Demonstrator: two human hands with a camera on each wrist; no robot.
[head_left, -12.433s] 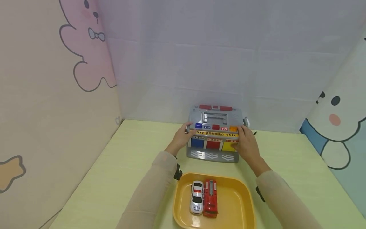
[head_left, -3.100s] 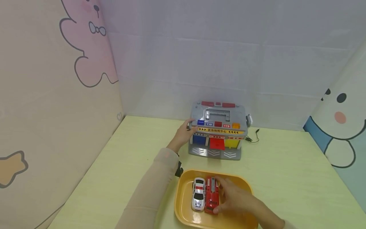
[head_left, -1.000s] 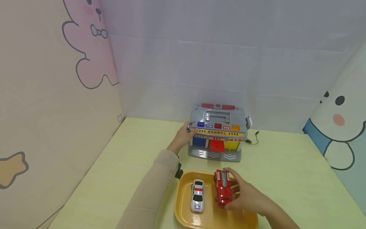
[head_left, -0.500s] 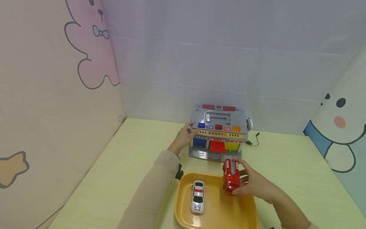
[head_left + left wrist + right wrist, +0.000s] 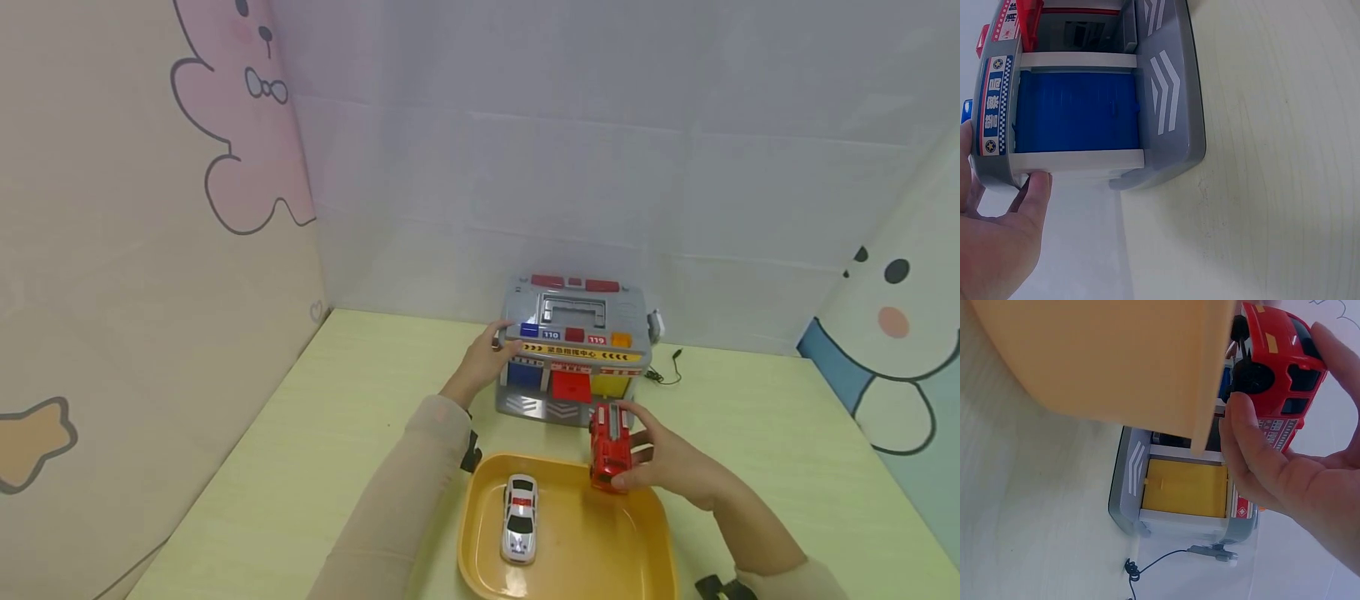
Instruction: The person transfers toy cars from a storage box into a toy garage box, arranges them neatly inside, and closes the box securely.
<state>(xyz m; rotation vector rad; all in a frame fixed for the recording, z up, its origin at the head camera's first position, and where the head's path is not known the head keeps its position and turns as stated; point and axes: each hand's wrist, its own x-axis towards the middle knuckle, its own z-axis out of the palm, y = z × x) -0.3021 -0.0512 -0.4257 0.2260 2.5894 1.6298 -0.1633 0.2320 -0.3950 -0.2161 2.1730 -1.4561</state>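
One red fire truck [image 5: 611, 446] is held by the right hand [image 5: 671, 467], with the thumb on one end and the fingers bent around the other end and the side. It is held up by the far right rim of the yellow tray [image 5: 577, 542], just in front of the toy station [image 5: 573, 352]. Its front window is turned toward the person. A black wheel [image 5: 1254, 376] is shown close up by the right wrist camera.

The left side of the grey station is gripped by the left hand [image 5: 480, 362]; its roof edge is pinched between thumb and fingers. Three doors are seen on the station. The red door [image 5: 572, 387] is lifted and sticks out, and a dark room is seen under it. The blue door [image 5: 1077, 112] and the yellow door [image 5: 1185, 487] are down.

A white police car [image 5: 519, 517] is set in the left part of the tray. The tray and station are both placed on the pale table [image 5: 337, 433]. A thin black cord [image 5: 663, 377] is left on the table by the station's right side. A pink bear [image 5: 258, 154] is printed on the left wall.
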